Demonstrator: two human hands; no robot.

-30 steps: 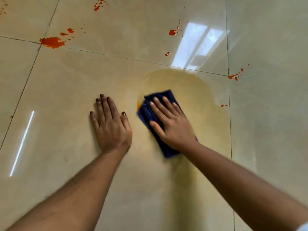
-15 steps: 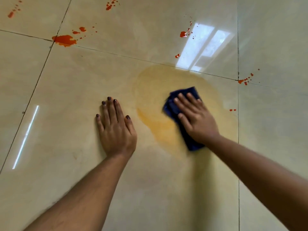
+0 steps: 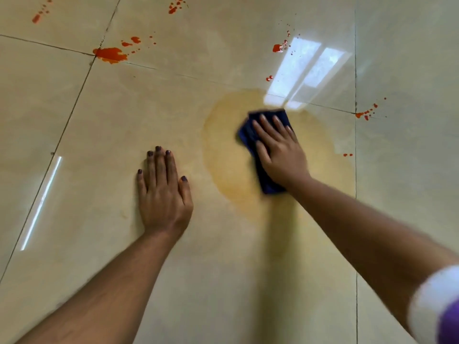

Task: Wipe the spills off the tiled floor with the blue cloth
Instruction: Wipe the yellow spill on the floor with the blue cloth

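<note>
A folded dark blue cloth (image 3: 248, 135) lies on the glossy beige tiled floor (image 3: 74, 219), inside a wide yellowish smear (image 3: 226, 165). My right hand (image 3: 279, 150) presses flat on the cloth with straight fingers and covers most of it. My left hand (image 3: 164, 192) rests flat on the bare tile to the left of the smear, fingers together. Red-orange spills dot the floor farther off: a large blot (image 3: 110, 54) at a tile joint at upper left, a splash (image 3: 278, 47) at upper middle, and small drops (image 3: 365, 114) at right.
More red drops sit at the top edge (image 3: 175, 7), at the top left corner (image 3: 37, 18), near the window glare (image 3: 269, 78) and right of the smear (image 3: 347, 154). Dark grout lines cross the floor. A bright window reflection (image 3: 308, 70) lies beyond the cloth.
My right hand has pushed the cloth to the right and away from me across the smear. The left hand has stayed planted on the tile.
</note>
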